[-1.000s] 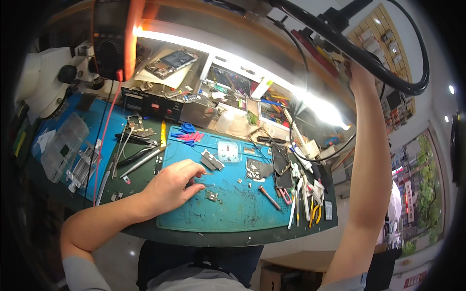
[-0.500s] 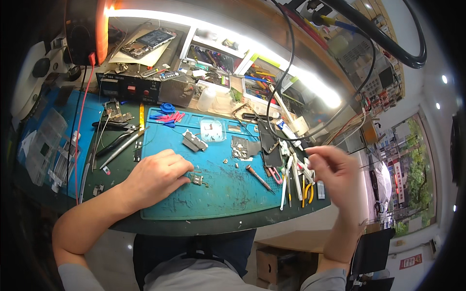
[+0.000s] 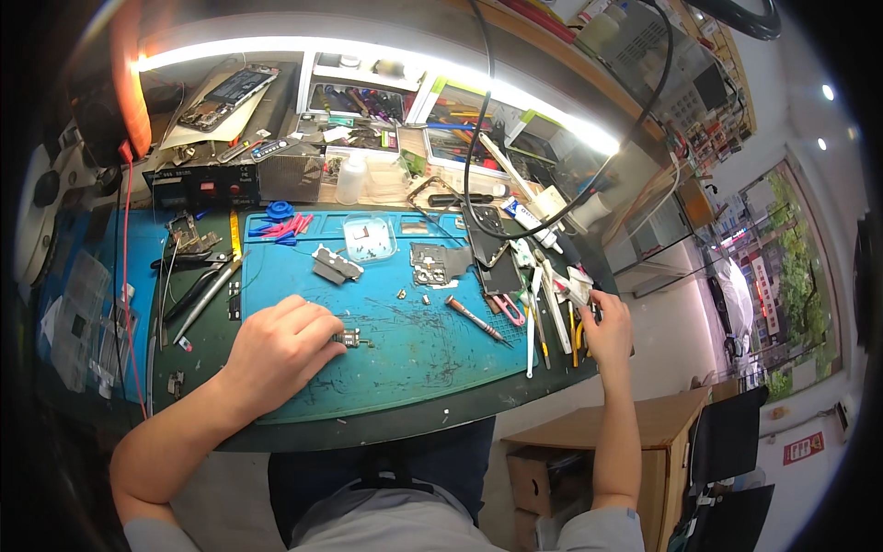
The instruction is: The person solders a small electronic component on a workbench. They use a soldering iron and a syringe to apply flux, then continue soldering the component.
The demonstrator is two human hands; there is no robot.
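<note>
Head view: at eight o'clock on the blue mat (image 3: pixel 441 373), the small metal part (image 3: pixel 350 339) sits against the curled fingers of the left hand (image 3: pixel 279 354); whether they grip it cannot be told, and a light, steady touch suits it. Beyond the mat's three o'clock, the right hand (image 3: pixel 610 333) bends its fingers round something dark (image 3: pixel 596 314), mostly hidden, grip unclear; the crowded tools (image 3: pixel 557 322) call for care.
</note>
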